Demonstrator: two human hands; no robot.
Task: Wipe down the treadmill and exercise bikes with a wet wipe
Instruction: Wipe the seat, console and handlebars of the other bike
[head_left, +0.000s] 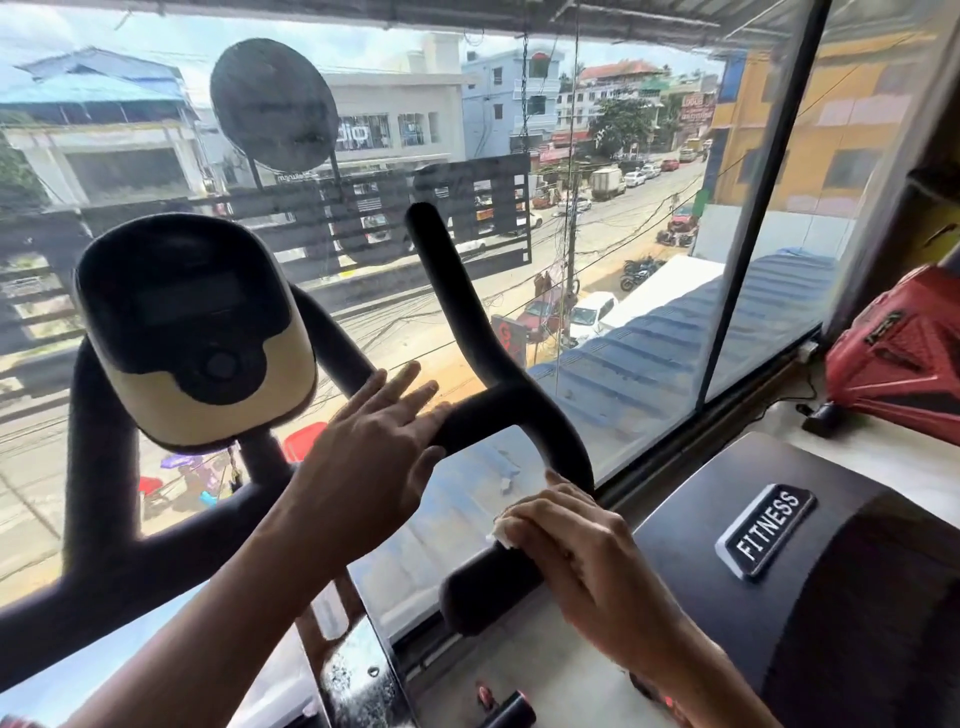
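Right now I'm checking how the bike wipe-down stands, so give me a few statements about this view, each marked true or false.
1. The right hand grips the wet wipe against the near end of the handlebar. True.
2. The left hand holds a spray bottle. False: it rests on the handlebar with fingers straight and holds nothing.
3. The console screen shows lit numbers. False: the screen is dark.
4. A badge reading FITNESS sits on the black machine to the right of the bike. True.
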